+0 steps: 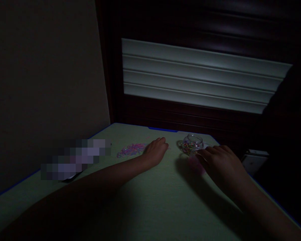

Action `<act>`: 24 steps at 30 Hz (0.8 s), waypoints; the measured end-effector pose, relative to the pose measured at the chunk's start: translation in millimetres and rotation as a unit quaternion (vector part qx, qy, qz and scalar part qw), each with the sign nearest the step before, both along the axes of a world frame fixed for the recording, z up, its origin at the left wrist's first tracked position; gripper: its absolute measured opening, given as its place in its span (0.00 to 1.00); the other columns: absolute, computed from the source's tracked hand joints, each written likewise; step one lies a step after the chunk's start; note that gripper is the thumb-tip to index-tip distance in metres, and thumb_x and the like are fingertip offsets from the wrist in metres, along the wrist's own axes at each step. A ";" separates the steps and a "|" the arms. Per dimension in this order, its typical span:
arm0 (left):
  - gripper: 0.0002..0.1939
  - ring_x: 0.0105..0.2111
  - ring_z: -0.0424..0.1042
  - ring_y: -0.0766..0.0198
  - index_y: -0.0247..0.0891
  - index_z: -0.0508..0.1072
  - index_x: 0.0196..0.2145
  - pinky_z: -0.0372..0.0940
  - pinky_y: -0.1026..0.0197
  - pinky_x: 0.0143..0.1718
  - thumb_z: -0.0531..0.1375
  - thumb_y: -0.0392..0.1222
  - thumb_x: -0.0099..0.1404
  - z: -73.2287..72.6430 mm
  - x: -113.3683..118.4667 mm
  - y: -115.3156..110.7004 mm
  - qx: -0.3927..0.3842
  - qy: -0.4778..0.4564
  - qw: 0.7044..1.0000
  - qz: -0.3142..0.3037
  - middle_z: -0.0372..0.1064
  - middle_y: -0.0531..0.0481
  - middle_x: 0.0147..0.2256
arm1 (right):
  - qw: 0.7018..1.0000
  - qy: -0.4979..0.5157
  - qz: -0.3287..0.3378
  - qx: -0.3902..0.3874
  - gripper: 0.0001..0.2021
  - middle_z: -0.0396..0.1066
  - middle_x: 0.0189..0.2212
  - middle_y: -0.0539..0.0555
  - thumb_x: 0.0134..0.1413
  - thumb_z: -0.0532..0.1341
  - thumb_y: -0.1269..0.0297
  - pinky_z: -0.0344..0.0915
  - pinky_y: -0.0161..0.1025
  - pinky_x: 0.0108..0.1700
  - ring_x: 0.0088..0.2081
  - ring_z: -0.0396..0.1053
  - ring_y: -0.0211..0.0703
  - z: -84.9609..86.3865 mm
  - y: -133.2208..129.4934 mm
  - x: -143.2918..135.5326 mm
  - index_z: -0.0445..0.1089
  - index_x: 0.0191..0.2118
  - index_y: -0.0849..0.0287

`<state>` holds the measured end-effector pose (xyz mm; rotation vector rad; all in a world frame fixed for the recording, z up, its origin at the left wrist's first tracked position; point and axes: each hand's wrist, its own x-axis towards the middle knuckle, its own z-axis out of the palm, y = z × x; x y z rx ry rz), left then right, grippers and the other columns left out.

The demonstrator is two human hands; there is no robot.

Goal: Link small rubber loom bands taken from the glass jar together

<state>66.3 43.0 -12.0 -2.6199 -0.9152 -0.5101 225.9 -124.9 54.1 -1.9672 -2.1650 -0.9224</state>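
A loose pile of thin pink and purple bands (132, 149) lies on the pale green table (150, 197). My left hand (157, 150) rests at the pile's right end with its fingers curled down; what lies under them is hidden. On the right, my right hand (219, 162) is closed on the top of a small clear container (196, 164) with pink contents. Just behind it stands an open round glass jar (192, 143) holding multicoloured bands.
A blurred-out flat object (76, 160) lies on the table's left side. Behind the table is a dark wooden panel with pale slats (195, 73). A white box (255, 160) sits beyond the right edge.
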 end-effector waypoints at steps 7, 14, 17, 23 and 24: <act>0.12 0.35 0.63 0.62 0.35 0.68 0.33 0.58 0.62 0.35 0.46 0.36 0.65 -0.2 0.3 1.8 0.007 0.003 1.000 -0.008 0.62 0.46 0.36 | 1.000 -0.005 0.003 -0.003 0.08 0.71 0.30 0.53 0.54 0.53 0.67 0.50 0.40 0.37 0.33 0.66 0.44 1.8 -0.1 -1.4 0.70 0.34 0.58; 0.12 0.33 0.63 0.64 0.34 0.66 0.33 0.60 0.62 0.35 0.43 0.36 0.66 -2.3 -0.3 5.1 0.000 -0.002 1.000 -0.021 0.61 0.47 0.36 | 1.000 0.009 -0.001 -0.013 0.09 0.71 0.30 0.54 0.54 0.53 0.66 0.51 0.40 0.37 0.33 0.66 0.44 4.0 -1.7 -4.0 0.70 0.35 0.58; 0.11 0.33 0.63 0.64 0.34 0.64 0.35 0.60 0.62 0.34 0.43 0.35 0.66 -2.2 -0.8 4.4 -0.002 -0.010 1.000 -0.017 0.60 0.46 0.37 | 1.000 0.012 -0.006 -0.020 0.10 0.71 0.30 0.54 0.55 0.52 0.66 0.52 0.39 0.36 0.33 0.66 0.44 4.9 -2.4 -5.3 0.70 0.34 0.58; 0.10 0.35 0.62 0.63 0.35 0.62 0.37 0.60 0.62 0.35 0.42 0.34 0.66 1.0 -2.4 -2.0 0.027 -0.043 0.999 -0.006 0.59 0.47 0.37 | 1.000 0.009 0.015 0.001 0.08 0.71 0.29 0.54 0.53 0.54 0.66 0.52 0.38 0.34 0.31 0.66 0.41 2.0 -1.1 -2.0 0.70 0.33 0.58; 0.10 0.36 0.62 0.63 0.35 0.62 0.37 0.60 0.62 0.35 0.42 0.34 0.67 2.1 -2.3 -3.4 0.031 -0.049 0.998 -0.006 0.59 0.47 0.37 | 1.000 0.008 0.017 0.002 0.08 0.71 0.29 0.54 0.53 0.54 0.66 0.53 0.38 0.34 0.31 0.66 0.41 1.6 -0.6 -1.3 0.70 0.33 0.58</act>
